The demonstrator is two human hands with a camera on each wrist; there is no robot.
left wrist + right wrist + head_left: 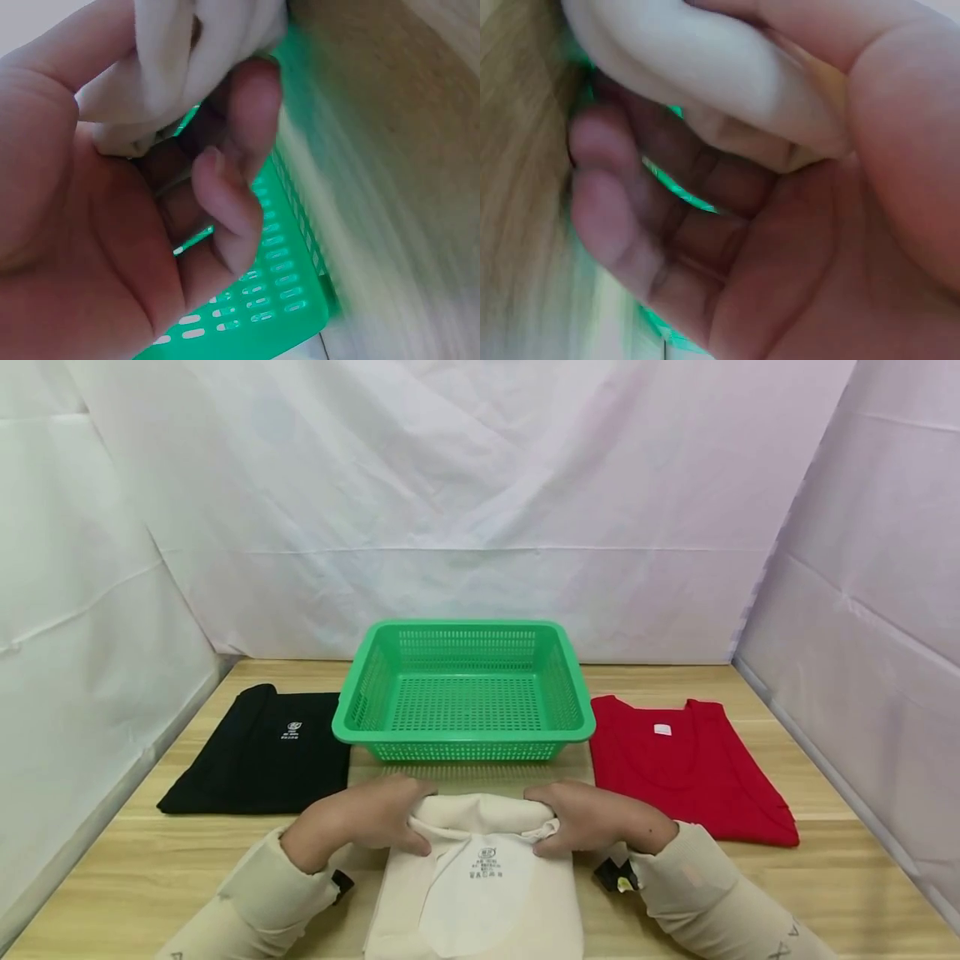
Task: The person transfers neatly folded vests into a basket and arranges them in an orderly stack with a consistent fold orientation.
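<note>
We are seeing a rectangular green plastic basket (463, 737) standing between a folded black garment (262, 760) and a folded red garment (682, 768).

A wood-grain table (840, 893) bears folded black cloth (262, 764), folded red cloth (690, 777), folded cream cloth (480, 910) (nearest) and a rectangular green plastic basket (465, 737).

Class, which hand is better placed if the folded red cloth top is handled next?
Probably the right hand: the folded red cloth top lies nearer to it than to the left hand. Both hands, though, grip the beige cloth garment.
</note>
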